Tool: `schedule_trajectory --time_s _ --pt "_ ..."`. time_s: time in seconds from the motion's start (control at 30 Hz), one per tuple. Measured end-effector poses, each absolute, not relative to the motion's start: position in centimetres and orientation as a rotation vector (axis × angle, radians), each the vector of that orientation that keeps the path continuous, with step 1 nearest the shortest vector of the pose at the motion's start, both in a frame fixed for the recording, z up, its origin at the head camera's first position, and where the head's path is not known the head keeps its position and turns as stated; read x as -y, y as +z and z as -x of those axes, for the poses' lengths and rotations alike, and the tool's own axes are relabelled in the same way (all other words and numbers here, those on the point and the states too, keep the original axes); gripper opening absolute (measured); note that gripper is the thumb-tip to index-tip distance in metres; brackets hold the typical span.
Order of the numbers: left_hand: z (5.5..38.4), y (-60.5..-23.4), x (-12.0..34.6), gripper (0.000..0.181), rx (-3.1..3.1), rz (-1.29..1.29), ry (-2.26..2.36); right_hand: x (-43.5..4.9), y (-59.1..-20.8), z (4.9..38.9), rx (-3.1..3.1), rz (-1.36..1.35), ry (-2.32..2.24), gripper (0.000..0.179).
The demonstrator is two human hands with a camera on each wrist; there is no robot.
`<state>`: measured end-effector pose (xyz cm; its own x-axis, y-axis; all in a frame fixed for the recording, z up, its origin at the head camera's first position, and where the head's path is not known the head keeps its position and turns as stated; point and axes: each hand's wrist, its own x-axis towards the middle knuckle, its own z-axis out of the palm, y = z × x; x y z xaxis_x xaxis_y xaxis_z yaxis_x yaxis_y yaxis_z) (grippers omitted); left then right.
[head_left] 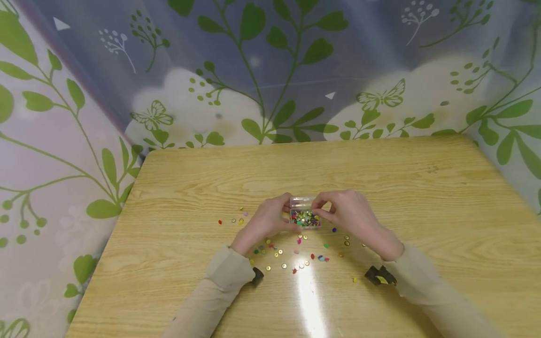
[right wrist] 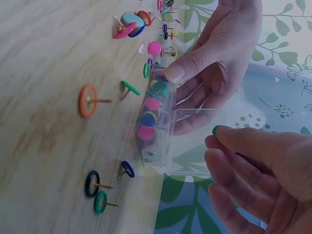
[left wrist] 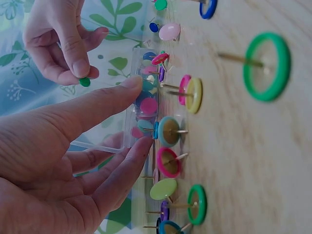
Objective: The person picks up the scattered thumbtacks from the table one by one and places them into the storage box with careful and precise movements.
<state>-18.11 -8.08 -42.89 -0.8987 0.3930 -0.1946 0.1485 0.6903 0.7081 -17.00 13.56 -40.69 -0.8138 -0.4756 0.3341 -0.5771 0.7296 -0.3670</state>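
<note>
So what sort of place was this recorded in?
Probably a small indoor workspace, perhaps a screened-off booth: a pale wood-grain rectangular table has a green-leaf-printed backdrop on three sides, and colourful round metal thumbtacks lie scattered across the table.

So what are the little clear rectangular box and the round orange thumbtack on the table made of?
The clear rectangular box looks like hard, shiny plastic: coloured round tacks show through its wall. The round orange thumbtack has a brassy-looking spike, so probably metal; its smooth rim could be paint or plastic.

Two hands [head_left: 269,217] [head_left: 351,212], one box [head_left: 302,202], one table [head_left: 190,178] and dozens of thumbtacks [left wrist: 266,67] show.
</note>
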Motion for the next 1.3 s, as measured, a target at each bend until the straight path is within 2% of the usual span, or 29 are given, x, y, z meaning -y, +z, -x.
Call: schedule_trajectory --time_s 0.43,0.77,1.0,1.3 --pt "18.1 -42.8 8.0 0.052 -2.567 -0.428 1.056 -14.3 -40.1 17.1 2.742 -0.802 0.652 0.005" --pt "18.0 -42.7 7.9 0.049 -2.568 -0.417 1.036 -18.5 -38.4 18.4 2.735 -0.646 0.637 0.006" --pt "18.0 -42.6 8.0 0.051 -2.569 -0.415 1.033 -20.9 -39.2 18.9 2.871 -0.626 0.543 0.012" --pt "18.0 -42.8 8.0 0.049 -2.572 -0.429 1.050 -21.7 -41.3 19.2 3.039 -0.651 0.494 0.013"
